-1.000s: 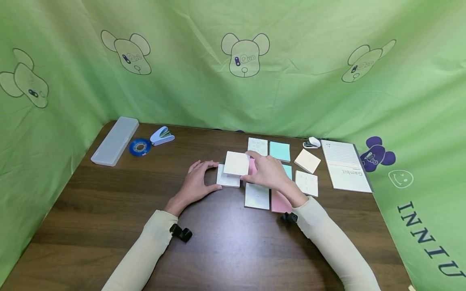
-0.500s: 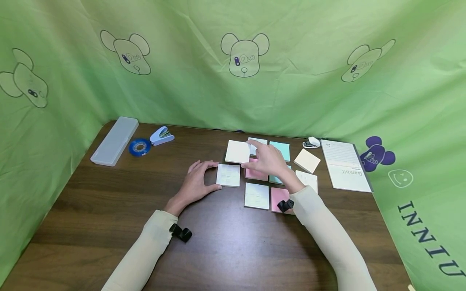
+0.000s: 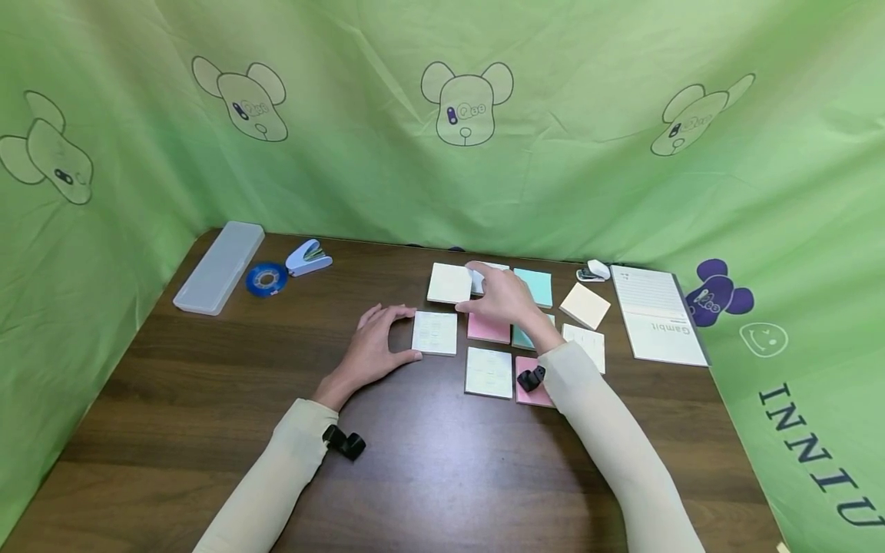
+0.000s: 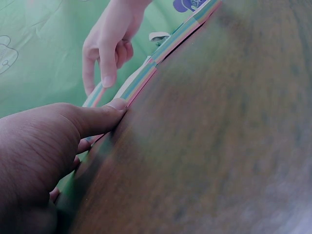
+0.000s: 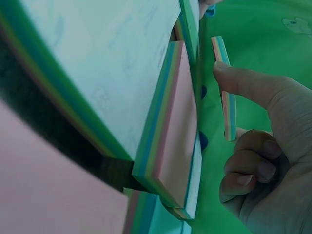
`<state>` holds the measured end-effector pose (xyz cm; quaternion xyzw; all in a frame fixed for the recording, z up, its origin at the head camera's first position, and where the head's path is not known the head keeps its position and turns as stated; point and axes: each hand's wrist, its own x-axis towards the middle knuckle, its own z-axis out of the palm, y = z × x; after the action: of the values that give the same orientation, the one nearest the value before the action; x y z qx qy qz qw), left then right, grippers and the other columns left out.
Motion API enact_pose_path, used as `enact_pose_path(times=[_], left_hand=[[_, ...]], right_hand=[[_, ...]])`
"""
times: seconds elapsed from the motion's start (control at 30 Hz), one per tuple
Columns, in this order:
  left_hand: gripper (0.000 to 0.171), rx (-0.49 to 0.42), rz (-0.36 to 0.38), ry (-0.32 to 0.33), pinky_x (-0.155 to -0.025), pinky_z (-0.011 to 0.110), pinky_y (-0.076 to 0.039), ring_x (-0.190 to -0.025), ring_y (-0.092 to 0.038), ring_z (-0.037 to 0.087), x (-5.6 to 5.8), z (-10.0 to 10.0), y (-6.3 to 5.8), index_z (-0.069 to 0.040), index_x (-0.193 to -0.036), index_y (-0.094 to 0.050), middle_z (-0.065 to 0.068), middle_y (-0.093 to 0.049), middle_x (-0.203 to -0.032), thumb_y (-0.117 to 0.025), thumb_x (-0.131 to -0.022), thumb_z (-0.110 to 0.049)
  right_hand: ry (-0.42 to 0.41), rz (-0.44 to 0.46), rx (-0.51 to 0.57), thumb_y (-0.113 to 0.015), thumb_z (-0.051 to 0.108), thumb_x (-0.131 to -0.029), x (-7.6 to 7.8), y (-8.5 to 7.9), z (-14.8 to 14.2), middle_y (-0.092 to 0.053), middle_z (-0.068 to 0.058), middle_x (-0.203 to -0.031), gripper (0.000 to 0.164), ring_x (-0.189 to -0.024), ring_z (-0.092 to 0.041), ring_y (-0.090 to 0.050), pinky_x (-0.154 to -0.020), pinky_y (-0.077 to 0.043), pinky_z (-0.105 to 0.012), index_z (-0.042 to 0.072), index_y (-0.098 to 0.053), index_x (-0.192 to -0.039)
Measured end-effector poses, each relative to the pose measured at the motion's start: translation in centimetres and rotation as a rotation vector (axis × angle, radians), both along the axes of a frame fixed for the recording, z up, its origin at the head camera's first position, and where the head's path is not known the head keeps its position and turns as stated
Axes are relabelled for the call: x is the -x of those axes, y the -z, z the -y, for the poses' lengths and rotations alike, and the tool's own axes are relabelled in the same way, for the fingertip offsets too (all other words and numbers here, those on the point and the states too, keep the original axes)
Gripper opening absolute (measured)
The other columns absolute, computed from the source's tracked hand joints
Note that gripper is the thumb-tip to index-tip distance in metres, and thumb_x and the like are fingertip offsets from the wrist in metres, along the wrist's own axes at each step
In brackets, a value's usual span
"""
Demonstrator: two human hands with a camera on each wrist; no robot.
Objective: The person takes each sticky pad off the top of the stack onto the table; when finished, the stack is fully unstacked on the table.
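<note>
My left hand (image 3: 373,346) rests at the left side of a white sticky note pad (image 3: 435,333), thumb and index fingertip at its near and far left corners. The thumb (image 4: 100,118) lies on the pad's striped edge in the left wrist view. Farther back, my right hand (image 3: 508,296) pinches a cream sticky note pad (image 3: 448,284) at its right side. That pad's layered coloured edge (image 5: 229,114) shows between thumb and finger in the right wrist view. Beneath the right hand lie a pink pad (image 3: 488,328) and a partly hidden white pad (image 3: 477,284).
More pads lie to the right: teal (image 3: 534,287), white (image 3: 488,373), pink (image 3: 535,395) and a skewed cream one (image 3: 585,306). An opened notebook (image 3: 657,315) and white stapler (image 3: 593,271) are beyond. At left are a plastic case (image 3: 219,269), blue tape (image 3: 266,279) and blue stapler (image 3: 308,258).
My right hand has carried the cream pad from over the white pad to the back, beside the far white pad. The left hand has stayed in place.
</note>
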<state>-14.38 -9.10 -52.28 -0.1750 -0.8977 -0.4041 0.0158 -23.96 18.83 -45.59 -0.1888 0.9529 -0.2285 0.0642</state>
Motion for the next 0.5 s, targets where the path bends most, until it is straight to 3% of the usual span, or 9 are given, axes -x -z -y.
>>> enact_pose_path(times=[0.2, 0.5], left_hand=[[0.077, -0.003, -0.006, -0.009, -0.139, 0.052, -0.014, -0.154, -0.051, 0.035, 0.0, 0.1, -0.2, -0.005, -0.150, -0.061, 0.011, -0.066, -0.154, -0.100, -0.086, -0.022], [0.076, -0.002, 0.003, 0.002, -0.139, 0.052, -0.014, -0.154, -0.051, 0.035, 0.0, 0.0, 0.1, -0.006, -0.151, -0.060, 0.010, -0.065, -0.154, -0.099, -0.087, -0.023]], right_hand=[[0.019, 0.019, -0.013, -0.093, 0.046, -0.087, 1.0, 0.3, 0.6, -0.049, 0.001, -0.070, 0.089, -0.064, -0.016, -0.039, -0.056, -0.031, -0.035, 0.014, -0.056, -0.161], [0.025, 0.049, -0.058, -0.094, 0.044, -0.087, 1.7, 1.3, 0.7, -0.060, -0.003, -0.080, 0.090, -0.079, -0.022, -0.056, -0.068, -0.048, -0.040, 0.017, -0.055, -0.164]])
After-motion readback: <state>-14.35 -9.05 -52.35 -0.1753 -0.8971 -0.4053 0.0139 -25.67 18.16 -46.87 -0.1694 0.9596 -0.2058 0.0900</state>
